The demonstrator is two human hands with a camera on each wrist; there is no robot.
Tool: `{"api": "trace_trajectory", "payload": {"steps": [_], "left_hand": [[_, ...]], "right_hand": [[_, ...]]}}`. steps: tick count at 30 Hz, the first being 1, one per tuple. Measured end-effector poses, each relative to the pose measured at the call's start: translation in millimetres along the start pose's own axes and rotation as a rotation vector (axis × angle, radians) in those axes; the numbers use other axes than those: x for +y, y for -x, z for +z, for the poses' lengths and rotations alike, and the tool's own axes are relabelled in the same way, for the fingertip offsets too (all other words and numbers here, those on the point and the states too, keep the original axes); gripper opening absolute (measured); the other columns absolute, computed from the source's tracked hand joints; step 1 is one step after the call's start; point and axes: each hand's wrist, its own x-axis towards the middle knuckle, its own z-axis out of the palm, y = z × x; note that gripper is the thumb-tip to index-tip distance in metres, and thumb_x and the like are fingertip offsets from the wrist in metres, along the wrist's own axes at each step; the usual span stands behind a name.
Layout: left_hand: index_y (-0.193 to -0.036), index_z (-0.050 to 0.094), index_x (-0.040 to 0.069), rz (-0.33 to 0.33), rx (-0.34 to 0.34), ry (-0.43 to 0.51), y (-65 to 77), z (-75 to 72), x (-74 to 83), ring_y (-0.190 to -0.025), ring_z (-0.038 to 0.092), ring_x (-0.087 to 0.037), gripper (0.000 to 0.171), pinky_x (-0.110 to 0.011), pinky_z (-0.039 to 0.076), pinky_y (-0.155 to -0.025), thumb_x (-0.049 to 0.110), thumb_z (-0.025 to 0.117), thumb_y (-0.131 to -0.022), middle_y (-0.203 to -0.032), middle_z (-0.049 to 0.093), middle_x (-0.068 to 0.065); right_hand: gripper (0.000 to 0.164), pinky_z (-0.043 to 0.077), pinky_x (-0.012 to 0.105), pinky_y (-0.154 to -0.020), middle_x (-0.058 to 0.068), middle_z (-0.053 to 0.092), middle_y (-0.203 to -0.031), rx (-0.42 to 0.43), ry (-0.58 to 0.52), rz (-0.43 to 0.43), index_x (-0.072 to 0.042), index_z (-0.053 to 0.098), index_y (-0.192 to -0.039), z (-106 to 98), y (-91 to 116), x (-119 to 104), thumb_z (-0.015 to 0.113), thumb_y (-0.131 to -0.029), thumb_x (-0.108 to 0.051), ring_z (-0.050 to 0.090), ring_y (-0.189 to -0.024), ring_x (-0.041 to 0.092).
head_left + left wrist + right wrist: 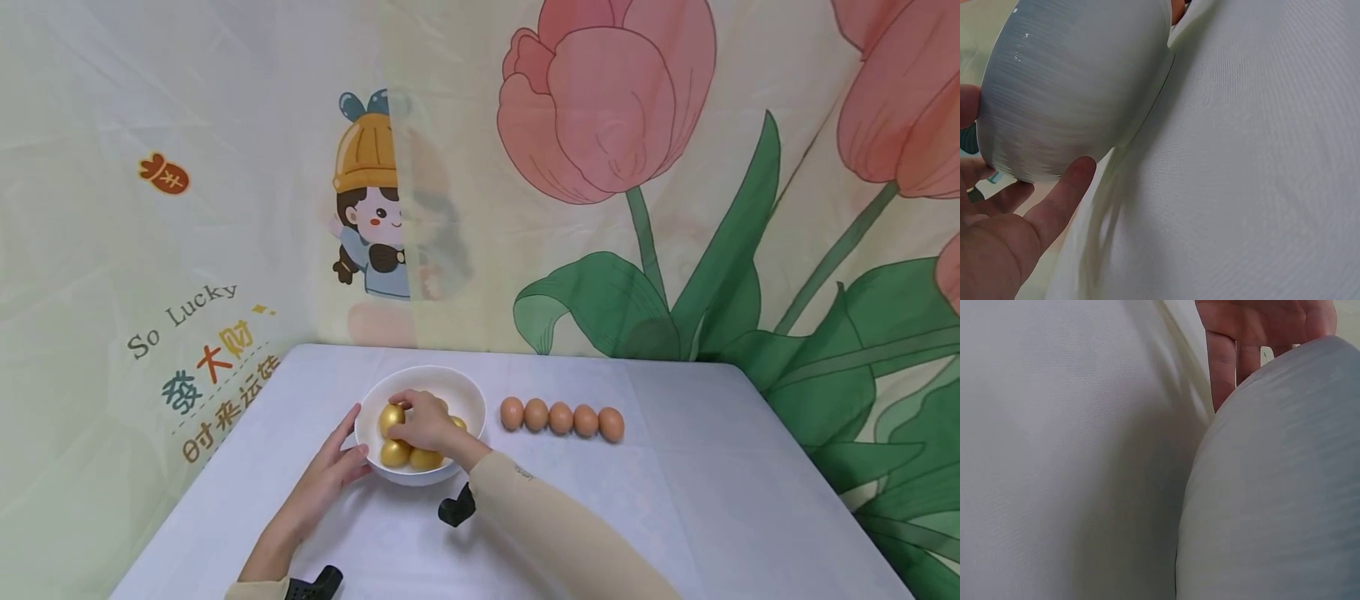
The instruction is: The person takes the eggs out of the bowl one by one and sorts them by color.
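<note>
A white bowl (468, 387) stands on the table and holds several golden eggs (395, 453). Inside it my right hand (427, 423) pinches one golden egg (391, 419) at the bowl's left, thumb on the near side and fingers over the far side. My left hand (337, 464) rests against the bowl's outer left wall, its fingers spread and thumb touching low on the side, as the thumb (1063, 197) in the left wrist view shows. The right wrist view has the bowl's outside (1285, 487) with a hand at its far side; the golden eggs are hidden there.
A row of several brown eggs (560, 418) lies on the table just right of the bowl. White cloth covers the table (735, 475), whose back edge meets a printed curtain (465, 317). A black wrist mount (457, 506) hangs below my right sleeve, close to the bowl.
</note>
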Motion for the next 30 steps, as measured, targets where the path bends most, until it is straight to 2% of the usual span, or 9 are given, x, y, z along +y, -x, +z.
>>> {"api": "trace_trajectory", "payload": {"steps": [8, 16, 22, 30], "left_hand": [[-0.173, 0.013, 0.028, -0.016, 0.004, -0.009, 0.9, -0.4, 1.3, -0.145, 0.049, -0.044, 0.071, -0.041, 0.057, -0.110, 0.030, 0.051, -0.113, -0.179, 0.001, -0.013], [-0.173, 0.013, 0.026, -0.007, -0.004, 0.013, 1.3, 0.4, 1.9, -0.145, 0.048, -0.045, 0.070, -0.041, 0.057, -0.110, 0.024, 0.050, -0.113, -0.179, 0.002, -0.013], [-0.173, 0.012, 0.024, -0.004, -0.010, 0.019, 1.1, 0.7, 2.0, -0.146, 0.046, -0.046, 0.071, -0.041, 0.056, -0.111, 0.023, 0.049, -0.113, -0.179, 0.000, -0.014], [-0.173, 0.011, 0.023, -0.002, -0.003, 0.019, 2.0, 0.5, 5.7, -0.146, 0.046, -0.048, 0.071, -0.041, 0.057, -0.110, 0.020, 0.049, -0.113, -0.179, -0.001, -0.016]], "right_hand": [[0.051, 0.056, 0.025, -0.091, 0.001, 0.072, -0.121, -0.023, -0.018, 0.045, -0.020, 0.069, -0.135, 7.1, -5.4, -2.7, 0.087, -0.087, -0.021, 0.062, -0.099, 0.012], [0.050, 0.054, 0.023, -0.086, 0.001, 0.073, -0.123, 0.037, -0.066, -0.033, -0.019, 0.072, -0.134, 0.2, -1.5, -3.1, 0.086, -0.086, -0.020, 0.064, -0.099, 0.015], [0.051, 0.059, 0.019, -0.079, 0.002, 0.070, -0.130, 0.057, -0.153, -0.097, -0.014, 0.070, -0.138, -14.3, 9.2, -4.6, 0.084, -0.088, -0.016, 0.066, -0.086, 0.009], [0.054, 0.061, 0.021, -0.082, -0.001, 0.066, -0.134, 0.047, -0.210, -0.101, -0.019, 0.067, -0.142, -51.5, 37.0, -4.5, 0.083, -0.092, -0.023, 0.068, -0.096, 0.015]]}}
